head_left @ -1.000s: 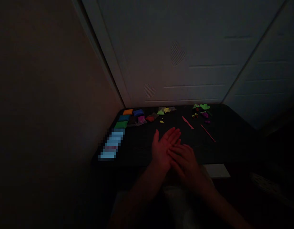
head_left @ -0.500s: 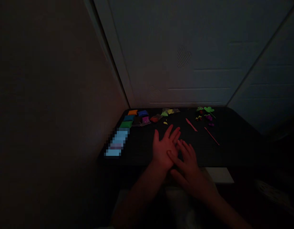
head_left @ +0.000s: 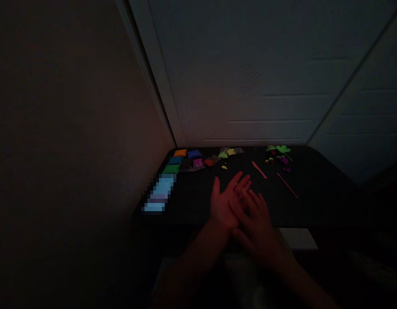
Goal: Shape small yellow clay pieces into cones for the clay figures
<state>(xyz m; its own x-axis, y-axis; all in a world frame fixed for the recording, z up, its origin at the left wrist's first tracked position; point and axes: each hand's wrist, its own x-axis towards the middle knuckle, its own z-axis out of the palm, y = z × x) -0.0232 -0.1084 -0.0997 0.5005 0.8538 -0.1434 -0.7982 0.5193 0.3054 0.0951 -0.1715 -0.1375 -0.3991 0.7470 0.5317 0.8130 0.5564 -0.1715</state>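
Note:
My left hand [head_left: 225, 206] is held palm up over the near part of the dark table, thumb apart and fingers stretched out. Across its palm lie the extended fingers of my right hand [head_left: 254, 216], touching it. Whether anything sits between the palm and those fingers is hidden; a tiny pale spot shows near the left fingers. Beyond them is a small yellow clay piece [head_left: 224, 167]. A pink plastic modelling knife [head_left: 259, 170] and a thin pink stick tool [head_left: 287, 185] lie to the right.
Packs of coloured clay, among them an orange pack [head_left: 180, 153] and a green pack [head_left: 171, 169], lie at the back left. A blurred-out lit screen [head_left: 159, 193] is at the left edge. Purple clay pieces [head_left: 283, 160] and a green flower-shaped piece [head_left: 283, 149] sit back right. A panelled wall stands behind.
My right fingers have slid farther up over the left palm. Both hands sit slightly farther right, and the left fingers now tilt more to the right. The view has shifted a little.

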